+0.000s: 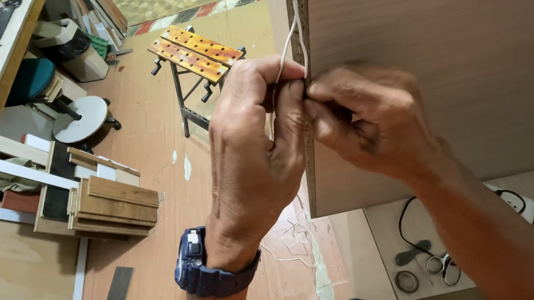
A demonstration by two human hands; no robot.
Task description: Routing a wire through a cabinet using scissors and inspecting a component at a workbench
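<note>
Both hands meet at the raw front edge of a brown board panel [453, 63], and the grip there is the centre of everything. The left hand [256, 151] (a dark blue wristwatch [203, 267] sits on its wrist) is closed, thumb and forefinger pinched on a thin white strip [295, 35]. The right hand [366, 123] presses in from the panel's face side, fingers curled, its fingertips touching the left hand's at the same spot on the edge; it is blurred, so I cannot tell whether it pinches the strip or only bears on the edge.

Above the grip, the strip rises in a loose curve away from the edge, then rejoins the panel near its top corner, where it lies against the chipboard core. Below the grip, the panel's edge runs down to its lower corner.

Beyond the left hand's knuckles stands a small folding workbench [195, 54] with orange jaws, well apart from the grip. Further out on the left hand's side lies a stack of wooden boards [112, 206] on the floor. Beneath the wrists, white trimmings [295, 238] lie curled on the floor, and under the right forearm rest scissors [442, 265] and a black cable.
</note>
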